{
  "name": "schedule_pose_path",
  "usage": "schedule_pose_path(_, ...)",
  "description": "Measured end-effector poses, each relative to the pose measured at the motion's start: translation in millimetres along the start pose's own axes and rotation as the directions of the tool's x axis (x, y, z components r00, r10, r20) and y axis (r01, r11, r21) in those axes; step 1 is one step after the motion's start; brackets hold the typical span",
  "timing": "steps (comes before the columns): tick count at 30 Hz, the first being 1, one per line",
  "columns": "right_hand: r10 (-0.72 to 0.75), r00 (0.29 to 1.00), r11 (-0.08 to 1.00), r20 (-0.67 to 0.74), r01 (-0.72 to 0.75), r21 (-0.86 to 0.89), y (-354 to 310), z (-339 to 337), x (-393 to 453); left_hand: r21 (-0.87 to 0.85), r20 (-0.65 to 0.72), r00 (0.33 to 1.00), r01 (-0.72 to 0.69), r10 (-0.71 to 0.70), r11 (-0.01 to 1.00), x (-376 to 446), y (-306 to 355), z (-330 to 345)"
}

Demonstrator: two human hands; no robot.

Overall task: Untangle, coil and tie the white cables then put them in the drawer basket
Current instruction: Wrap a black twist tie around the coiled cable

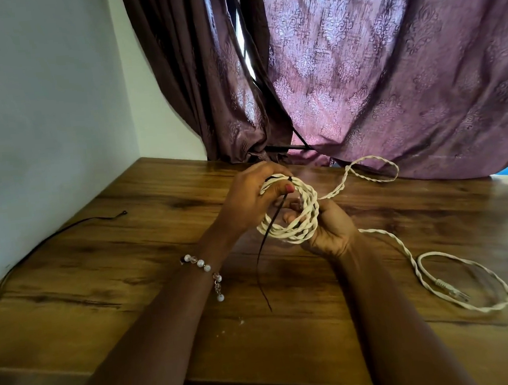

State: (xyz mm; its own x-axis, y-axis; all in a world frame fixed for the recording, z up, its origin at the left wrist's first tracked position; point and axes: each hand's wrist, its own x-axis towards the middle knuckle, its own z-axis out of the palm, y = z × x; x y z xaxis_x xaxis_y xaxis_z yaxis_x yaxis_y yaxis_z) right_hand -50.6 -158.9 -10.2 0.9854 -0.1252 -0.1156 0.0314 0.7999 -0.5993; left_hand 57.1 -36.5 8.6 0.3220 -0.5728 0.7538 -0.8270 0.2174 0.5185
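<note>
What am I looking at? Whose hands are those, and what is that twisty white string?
There is no machine here. A person wears a camera on their head, so this one picture looks down at their own hands. The left hand and right hand hold a coil of white cable. A thin black tie is looped around the coil and hangs down. More cable trails loose on the wooden table. Another black tie lies near the wall. A purple curtain hangs behind.
</note>
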Motion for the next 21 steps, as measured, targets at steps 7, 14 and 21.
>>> schedule_pose_path(7, 0.004, 0.998, 1.000, 0.064, -0.004, -0.002, 0.3, -2.7, 1.9, 0.067, -0.017, 0.995, -0.095, 0.096, 0.993, -1.8, -0.2, 0.0)
schedule_pose_path(14, -0.086, 0.996, 0.978, 0.007, 0.085, -0.191, 4.6, -4.4, -3.0, 0.116, 0.000, 0.984, -0.179, 0.180, 0.977, -1.0, 5.7, 5.3)
schedule_pose_path(21, -0.159, 0.982, 0.943, 0.102, 0.182, -0.280, 7.7, -11.8, 14.1, 0.061, -0.116, 0.984, -0.127, 0.134, 0.990, 0.4, -1.5, 2.4)
